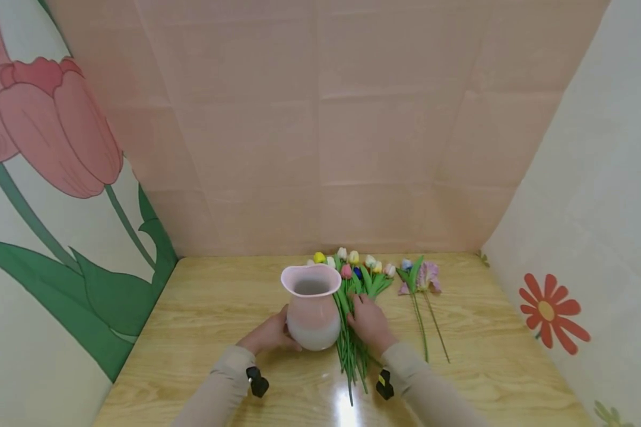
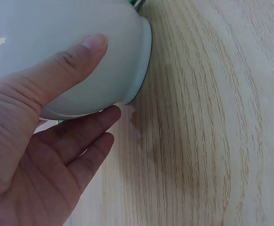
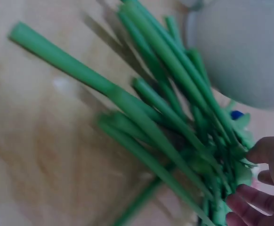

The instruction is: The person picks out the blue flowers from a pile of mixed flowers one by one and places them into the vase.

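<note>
A pink and white vase [image 1: 313,314] with a flared, wavy rim stands at the middle of the table. My left hand [image 1: 269,332] grips its lower side; in the left wrist view the thumb [image 2: 66,70] lies on the vase's white belly and the fingers reach beneath it, close to the foot. Right beside the vase lies a bunch of artificial tulips [image 1: 355,284] in white, yellow, pink and blue. My right hand [image 1: 371,320] holds the bunch by its green stems [image 3: 174,113], thumb and fingertips on them. The stem ends fan out toward me.
Right of the bunch, a pale purple flower [image 1: 428,277] and a blue one [image 1: 406,265] lie with their stems on the wooden table [image 1: 219,296]. A pink backdrop [image 1: 320,148] rises behind the table, with painted panels at both sides.
</note>
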`<action>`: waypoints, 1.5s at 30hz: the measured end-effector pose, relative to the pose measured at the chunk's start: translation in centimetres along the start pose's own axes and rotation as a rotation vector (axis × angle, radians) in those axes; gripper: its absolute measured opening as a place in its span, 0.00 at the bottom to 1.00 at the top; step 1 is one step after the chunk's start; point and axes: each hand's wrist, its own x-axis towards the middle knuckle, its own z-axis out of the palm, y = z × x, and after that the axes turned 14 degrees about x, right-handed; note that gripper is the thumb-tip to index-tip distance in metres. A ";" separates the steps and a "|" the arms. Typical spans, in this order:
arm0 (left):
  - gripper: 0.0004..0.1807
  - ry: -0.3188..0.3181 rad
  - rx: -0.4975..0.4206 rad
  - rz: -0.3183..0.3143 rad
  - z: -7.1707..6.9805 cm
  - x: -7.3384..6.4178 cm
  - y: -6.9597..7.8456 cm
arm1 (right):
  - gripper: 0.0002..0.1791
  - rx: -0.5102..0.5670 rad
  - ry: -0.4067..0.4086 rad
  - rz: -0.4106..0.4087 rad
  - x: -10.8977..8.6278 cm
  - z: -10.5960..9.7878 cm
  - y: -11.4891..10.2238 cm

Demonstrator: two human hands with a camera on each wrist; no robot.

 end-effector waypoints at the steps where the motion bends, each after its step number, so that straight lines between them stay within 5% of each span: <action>1: 0.52 0.002 0.001 0.000 0.0 0.0 0.1 | 0.27 0.014 -0.004 0.010 -0.2 0.3 -0.1; 19: 0.54 -0.010 0.016 -0.009 -0.1 0.0 0.2 | 0.25 0.126 -0.055 0.124 -0.3 1.5 -0.5; 28: 0.53 -0.012 -0.012 -0.012 0.0 0.0 0.2 | 0.36 0.254 -0.111 0.281 -0.2 1.1 -1.2; 45: 0.53 -0.002 0.011 -0.005 0.1 0.0 -0.1 | 0.38 0.252 -0.117 0.353 -0.6 0.9 -1.4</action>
